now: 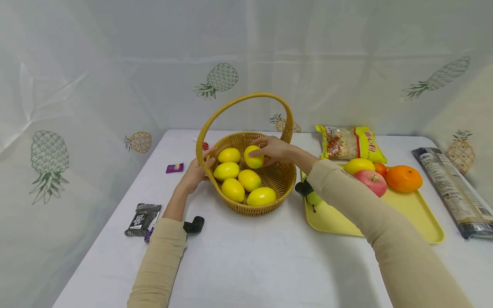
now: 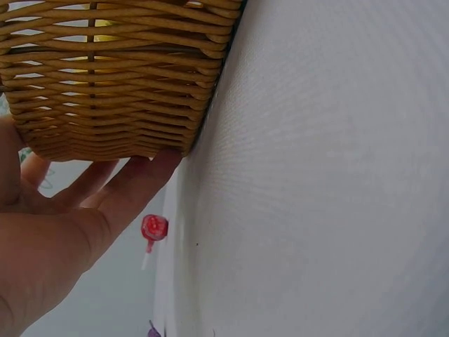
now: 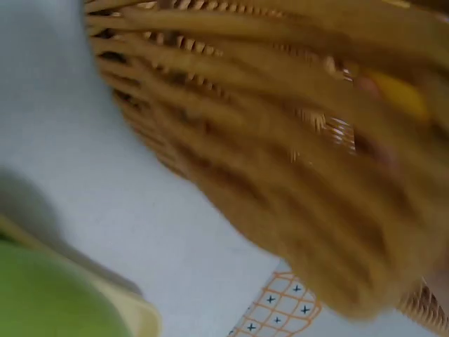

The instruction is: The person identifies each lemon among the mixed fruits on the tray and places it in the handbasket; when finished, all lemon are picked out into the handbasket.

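A round wicker basket (image 1: pixel 246 209) with a tall arched handle stands on the table, holding several yellow lemons (image 1: pixel 233 190). Inside its back half, my right hand (image 1: pixel 271 149) pinches a lemon (image 1: pixel 254 158) from the right. In the right wrist view the blurred basket weave (image 3: pixel 231 133) covers most of that hand and lemon. My left hand (image 1: pixel 194 173) holds the basket's left side, its thumb up at the rim by the handle's foot. The left wrist view shows its fingers (image 2: pixel 137 182) against the lower outer wall of the wicker (image 2: pixel 119 91).
To the right, a yellow tray (image 1: pixel 416 218) carries a lemon, apple, oranges and a green fruit (image 1: pixel 313 199). Behind it lies a bagged food packet (image 1: pixel 348 143); a long package (image 1: pixel 454 188) is far right. A red lollipop (image 2: pixel 154 228), purple packet (image 1: pixel 175 168) and black packet (image 1: pixel 142 220) lie left.
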`<state>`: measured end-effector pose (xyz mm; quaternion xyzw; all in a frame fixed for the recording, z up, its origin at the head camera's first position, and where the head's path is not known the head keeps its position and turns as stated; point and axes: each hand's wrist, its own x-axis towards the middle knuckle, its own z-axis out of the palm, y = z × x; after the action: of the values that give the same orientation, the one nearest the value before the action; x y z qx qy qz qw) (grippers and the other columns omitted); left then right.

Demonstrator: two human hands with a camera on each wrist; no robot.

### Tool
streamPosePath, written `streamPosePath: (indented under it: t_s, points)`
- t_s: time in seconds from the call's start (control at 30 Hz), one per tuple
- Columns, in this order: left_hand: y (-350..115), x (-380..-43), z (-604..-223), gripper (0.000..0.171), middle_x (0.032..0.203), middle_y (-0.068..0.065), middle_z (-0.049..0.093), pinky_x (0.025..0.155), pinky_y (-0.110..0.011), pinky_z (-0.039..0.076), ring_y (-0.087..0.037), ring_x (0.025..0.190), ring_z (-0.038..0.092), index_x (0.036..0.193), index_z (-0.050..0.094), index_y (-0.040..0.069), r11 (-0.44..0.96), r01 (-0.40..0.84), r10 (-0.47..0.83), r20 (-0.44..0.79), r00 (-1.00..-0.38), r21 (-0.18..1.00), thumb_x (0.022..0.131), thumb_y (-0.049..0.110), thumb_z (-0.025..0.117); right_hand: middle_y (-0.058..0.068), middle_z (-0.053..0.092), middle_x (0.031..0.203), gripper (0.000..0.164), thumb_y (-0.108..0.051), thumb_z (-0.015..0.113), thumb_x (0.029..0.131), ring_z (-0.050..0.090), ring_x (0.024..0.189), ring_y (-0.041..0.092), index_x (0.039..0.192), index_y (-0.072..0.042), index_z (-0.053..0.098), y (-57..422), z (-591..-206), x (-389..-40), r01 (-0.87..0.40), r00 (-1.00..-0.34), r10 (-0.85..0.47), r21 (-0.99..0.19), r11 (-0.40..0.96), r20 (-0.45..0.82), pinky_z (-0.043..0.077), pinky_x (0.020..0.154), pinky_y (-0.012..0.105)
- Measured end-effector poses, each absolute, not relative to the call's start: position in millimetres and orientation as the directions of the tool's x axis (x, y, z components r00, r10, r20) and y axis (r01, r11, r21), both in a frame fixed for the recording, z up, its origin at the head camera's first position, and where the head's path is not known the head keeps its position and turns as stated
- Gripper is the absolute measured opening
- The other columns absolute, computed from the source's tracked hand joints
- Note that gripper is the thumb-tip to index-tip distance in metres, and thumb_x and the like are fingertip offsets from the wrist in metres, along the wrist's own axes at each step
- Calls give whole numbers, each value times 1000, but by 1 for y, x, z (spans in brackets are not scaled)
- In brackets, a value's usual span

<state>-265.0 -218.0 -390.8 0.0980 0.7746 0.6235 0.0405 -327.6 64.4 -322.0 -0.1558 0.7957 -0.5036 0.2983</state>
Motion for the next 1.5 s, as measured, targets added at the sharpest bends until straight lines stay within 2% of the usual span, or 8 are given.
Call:
streamPosePath:
  t_s: [0.3, 0.43, 0.67, 0.87, 1.0, 1.13, 1.37, 1.5]
  points:
    - [-216, -264, -389, 50, 150, -20, 33, 91, -59, 47, -41, 126, 42, 152, 30, 11, 211, 97, 198, 55, -979, 973, 105, 24, 42, 19, 43, 136, 56, -23, 66, 94, 53, 117, 32, 143, -8, 43, 50, -341, -331, 57, -818, -479, -874, 483, -318, 54, 87, 42]
    - [-212, -256, -377, 51, 151, -23, 29, 92, -59, 47, -44, 128, 40, 152, 27, 5, 207, 93, 208, 49, -977, 974, 105, 19, 41, 19, 42, 137, 54, -20, 66, 94, 53, 117, 32, 142, -8, 45, 49, -351, -331, 72, -819, -481, -888, 454, -313, 55, 85, 39]
    - [-217, -265, -389, 50, 149, -22, 33, 91, -59, 47, -41, 124, 44, 152, 31, 11, 216, 99, 188, 58, -980, 971, 105, 24, 43, 18, 38, 145, 53, -15, 68, 92, 49, 124, 31, 141, -11, 48, 51, -357, -330, 76, -826, -485, -909, 409, -287, 55, 85, 37]
    - [-216, -265, -390, 51, 145, -24, 37, 91, -59, 47, -41, 121, 46, 152, 30, 11, 206, 96, 185, 57, -981, 974, 105, 25, 43, 20, 41, 139, 52, -11, 67, 92, 52, 118, 33, 141, -8, 48, 55, -357, -330, 113, -819, -493, -924, 365, -294, 54, 87, 41]
    - [-216, -265, -390, 51, 141, -26, 39, 90, -58, 48, -41, 120, 46, 152, 30, 11, 209, 91, 186, 51, -981, 974, 105, 25, 43, 20, 43, 138, 52, -11, 63, 95, 51, 121, 33, 143, -5, 44, 64, -349, -330, 133, -788, -534, -931, 339, -307, 51, 91, 44]
    - [-215, -266, -391, 51, 139, -24, 40, 89, -56, 49, -39, 118, 47, 152, 31, 13, 213, 85, 184, 45, -982, 973, 105, 26, 43, 18, 39, 144, 54, -15, 57, 99, 43, 129, 35, 147, -4, 36, 77, -332, -328, 141, -728, -602, -931, 337, -328, 47, 97, 47]
    - [-215, -266, -391, 51, 143, -23, 38, 89, -57, 49, -39, 121, 46, 152, 32, 13, 216, 95, 188, 54, -981, 972, 104, 27, 44, 20, 28, 153, 56, -15, 52, 101, 33, 135, 40, 151, -4, 28, 128, -292, -328, 94, -560, -752, -928, 360, -348, 42, 102, 50]
    - [-217, -266, -392, 52, 148, -21, 34, 90, -58, 48, -40, 124, 44, 152, 31, 12, 215, 105, 198, 62, -978, 971, 104, 28, 44, 22, 30, 150, 54, -12, 51, 101, 38, 132, 37, 148, -2, 29, 173, -276, -332, 65, -564, -759, -933, 353, -326, 41, 102, 51]
